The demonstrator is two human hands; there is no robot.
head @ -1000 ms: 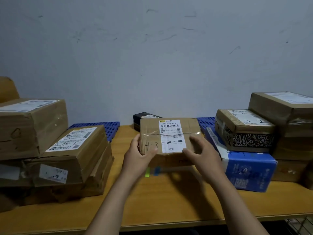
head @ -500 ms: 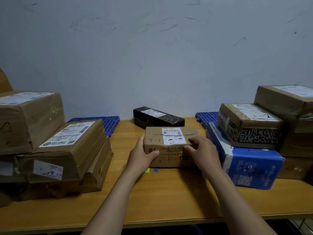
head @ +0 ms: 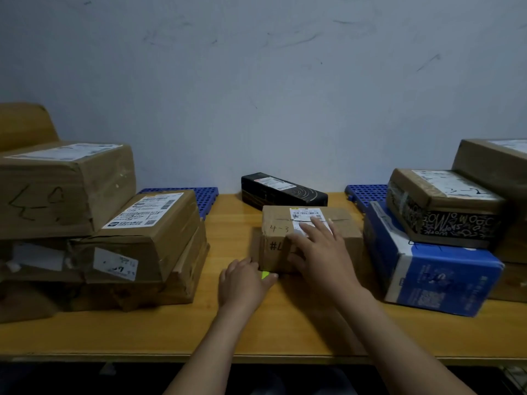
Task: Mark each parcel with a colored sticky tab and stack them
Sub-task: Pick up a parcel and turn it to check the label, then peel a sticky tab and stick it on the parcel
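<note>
A small brown parcel (head: 336, 238) marked "4-3" and "#L" lies flat on the wooden table (head: 142, 332), in the middle. My right hand (head: 322, 252) rests on its top and front edge with straight, spread fingers, covering part of the white label. My left hand (head: 245, 283) is low on the table at the parcel's front left corner, fingers curled. A yellow-green sticky tab (head: 265, 275) shows at its thumb and fingertips, seemingly pinched. The rest of the tabs is hidden under the hand.
A black oblong box (head: 282, 192) lies behind the parcel. Brown parcels are piled at the left (head: 148, 232). A blue carton (head: 427, 266) carrying a patterned box (head: 445, 206) stands close on the right. Blue perforated mats (head: 206, 195) sit by the wall.
The parcel went from tilted up in both hands to lying flat on the table. My left hand left its side and dropped to the tab in front; my right hand slid onto its top.
</note>
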